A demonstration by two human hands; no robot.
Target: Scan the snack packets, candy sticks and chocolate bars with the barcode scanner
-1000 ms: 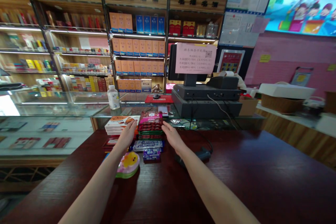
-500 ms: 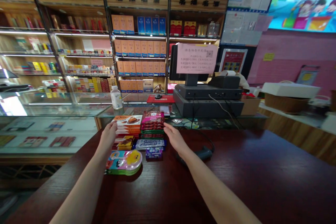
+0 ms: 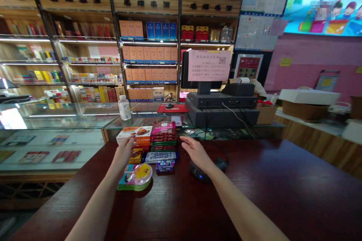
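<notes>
Right grip [image 3: 197, 154] hangs spread beside glossy pink-and-brown packets [image 3: 164, 131], piled flat on the dark wooden bench [image 3: 175, 207] seemingly for steadiness, while left grip [image 3: 124, 153], its hold I can't tell, fronts white-and-orange cardboard boxes [image 3: 143, 131]!

Bottle [image 3: 125, 108] at eleven o'clock; mouse [image 3: 169, 106] on a red mat [image 3: 161, 109] at twelve; monitor [image 3: 185, 70] with pink notice [image 3: 208, 66] toward one.

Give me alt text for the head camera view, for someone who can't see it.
A person's left hand is by stacked boxes and their right hand is open beside stacked packets, over a dark table. A scanner lies near that hand; behind stand a monitor with a pink sign and stocked shelves.
</notes>
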